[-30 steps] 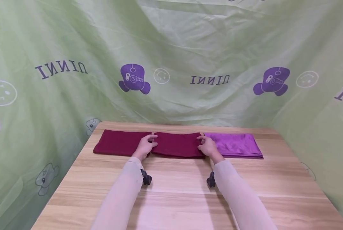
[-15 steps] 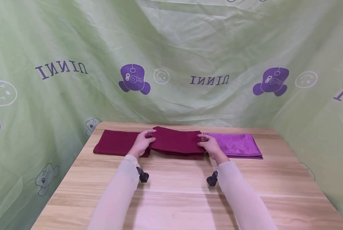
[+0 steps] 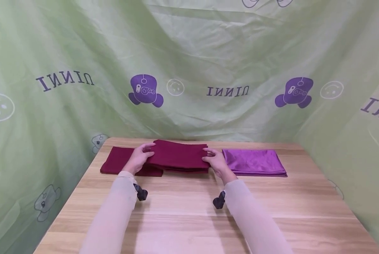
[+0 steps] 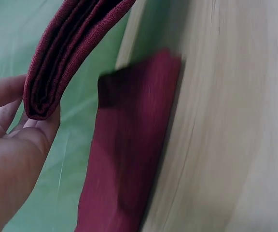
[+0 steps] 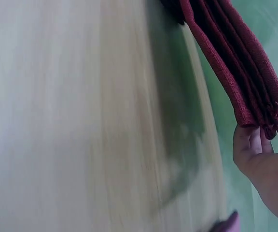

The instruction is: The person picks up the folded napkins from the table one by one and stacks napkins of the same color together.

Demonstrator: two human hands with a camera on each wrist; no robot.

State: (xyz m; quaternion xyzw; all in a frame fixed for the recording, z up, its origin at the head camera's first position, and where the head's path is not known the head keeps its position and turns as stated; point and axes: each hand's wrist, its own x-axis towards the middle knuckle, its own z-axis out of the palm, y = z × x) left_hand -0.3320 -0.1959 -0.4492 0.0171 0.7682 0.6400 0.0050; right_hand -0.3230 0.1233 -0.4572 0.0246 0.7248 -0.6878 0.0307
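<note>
A folded maroon cloth [image 3: 178,155] is held up off the table between both hands. The left hand [image 3: 139,157] grips its left edge, and in the left wrist view the thumb and fingers [image 4: 45,126] pinch the layered fold. At the opposite edge, the right hand [image 3: 216,161] pinches the cloth; its stacked layers [image 5: 240,67] show in the right wrist view. Below and left lies a second folded maroon cloth [image 3: 116,162], partly covered by the left hand and the raised cloth. A folded shiny purple cloth [image 3: 254,162] lies to the right, apart from the right hand.
The cloths are near the far edge of a light wooden table [image 3: 183,218]. A green printed curtain [image 3: 192,116] hangs behind the table and along both sides. Each wrist carries a small black camera [image 3: 141,193].
Both hands have lifted the middle maroon cloth from the table and carried it left, so it now overlaps the left maroon cloth in view. A gap has opened beside the purple cloth.
</note>
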